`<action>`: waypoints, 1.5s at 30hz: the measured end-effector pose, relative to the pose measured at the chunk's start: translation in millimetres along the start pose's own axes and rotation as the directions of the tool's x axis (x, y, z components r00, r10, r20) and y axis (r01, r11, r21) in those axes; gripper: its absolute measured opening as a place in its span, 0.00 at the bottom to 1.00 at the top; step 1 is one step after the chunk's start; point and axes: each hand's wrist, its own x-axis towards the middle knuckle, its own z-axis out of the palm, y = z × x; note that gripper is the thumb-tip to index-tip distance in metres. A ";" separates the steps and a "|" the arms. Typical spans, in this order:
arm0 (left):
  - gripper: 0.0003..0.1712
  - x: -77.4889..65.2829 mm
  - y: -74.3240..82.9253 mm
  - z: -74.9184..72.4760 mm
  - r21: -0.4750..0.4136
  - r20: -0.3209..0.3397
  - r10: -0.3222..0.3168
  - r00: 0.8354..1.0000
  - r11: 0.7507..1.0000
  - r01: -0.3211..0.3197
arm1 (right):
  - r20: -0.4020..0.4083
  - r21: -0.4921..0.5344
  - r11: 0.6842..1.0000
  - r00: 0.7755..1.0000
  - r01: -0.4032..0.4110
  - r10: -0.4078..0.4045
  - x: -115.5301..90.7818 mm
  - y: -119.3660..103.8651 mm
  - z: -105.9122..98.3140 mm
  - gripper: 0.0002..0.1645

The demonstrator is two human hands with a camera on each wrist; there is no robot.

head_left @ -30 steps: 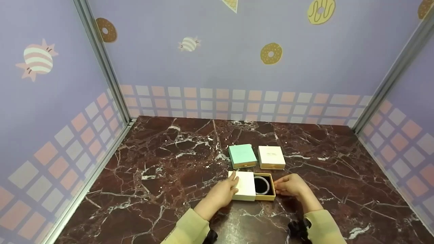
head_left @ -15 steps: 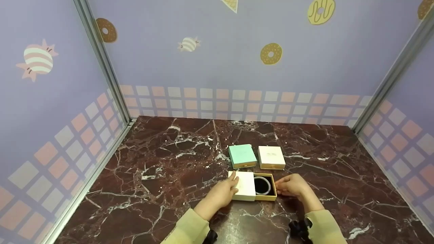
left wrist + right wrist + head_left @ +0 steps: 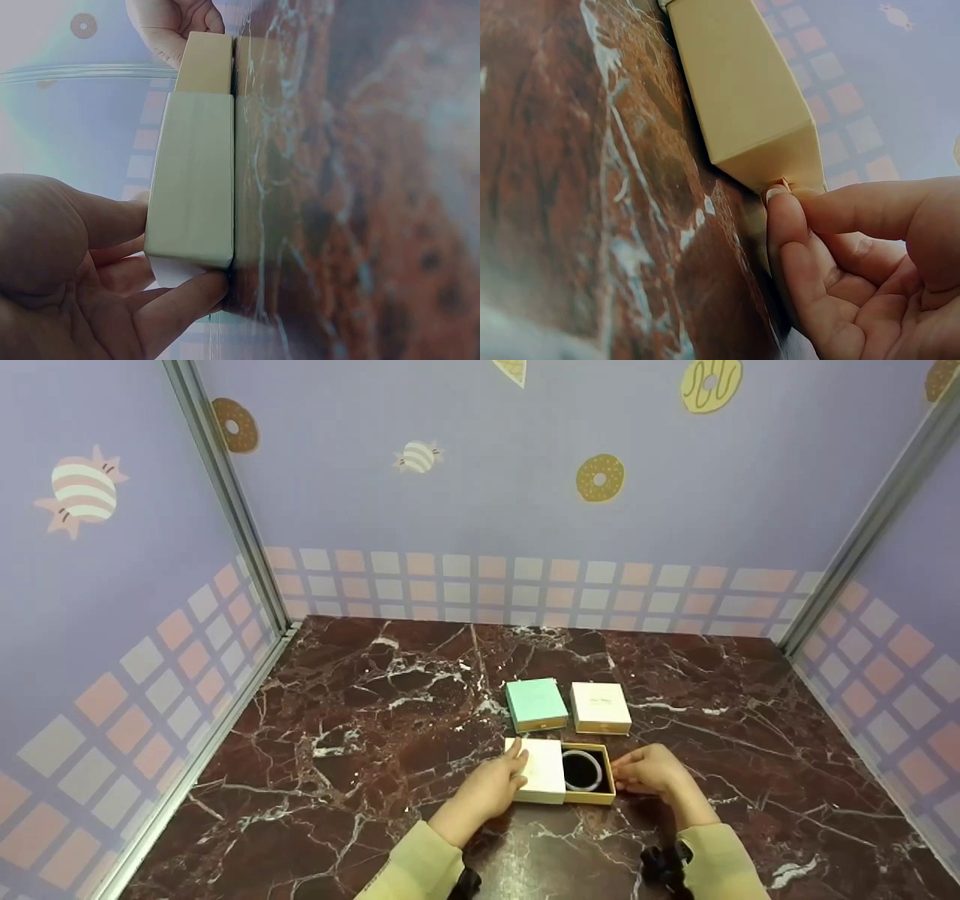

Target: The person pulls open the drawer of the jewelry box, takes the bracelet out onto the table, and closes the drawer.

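A cream jewellery box lies on the marble-patterned table, its pale outer sleeve (image 3: 543,769) on the left and its yellow drawer (image 3: 589,798) out to the right. Inside the drawer, a pale ring-shaped bangle (image 3: 599,772) rests on a black lining, its left edge at the sleeve. My left hand (image 3: 489,789) holds the sleeve by its left end, thumb and fingers around it in the left wrist view. With thumb and index finger, my right hand (image 3: 651,769) pinches a small pull tab (image 3: 784,183) on the drawer's end face.
Behind the opened box stand a closed mint-green box (image 3: 536,703) and a closed white box (image 3: 600,705), side by side. The dark red table (image 3: 360,780) extends around them. Patterned lilac walls (image 3: 495,495) enclose the back and both sides.
The drawer has slid slightly further right out of the sleeve, with my right hand moving along. More of the bangle shows. My left hand and the sleeve have stayed put.
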 end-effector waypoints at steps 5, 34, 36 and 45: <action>0.31 -0.1 0.3 -0.1 0.003 0.006 -0.001 1.000 1.000 0.001 | 0.002 -0.008 1.000 1.000 -0.001 0.001 -0.5 0.0 -0.4 0.13; 0.31 0.8 0.8 -1.6 0.016 0.018 -0.022 1.000 1.000 0.022 | -0.002 -0.053 0.999 1.000 -0.003 0.003 -1.3 1.0 -4.3 0.14; 0.31 0.6 1.1 -1.5 0.013 0.018 -0.023 1.000 1.000 0.022 | -0.001 -0.049 0.999 1.000 -0.005 0.005 -2.5 -0.1 -4.2 0.14; 0.31 -0.2 0.9 -2.6 0.018 0.009 0.002 1.000 1.000 -0.002 | 0.026 0.001 1.000 0.999 -0.029 0.029 -1.8 1.6 -5.8 0.13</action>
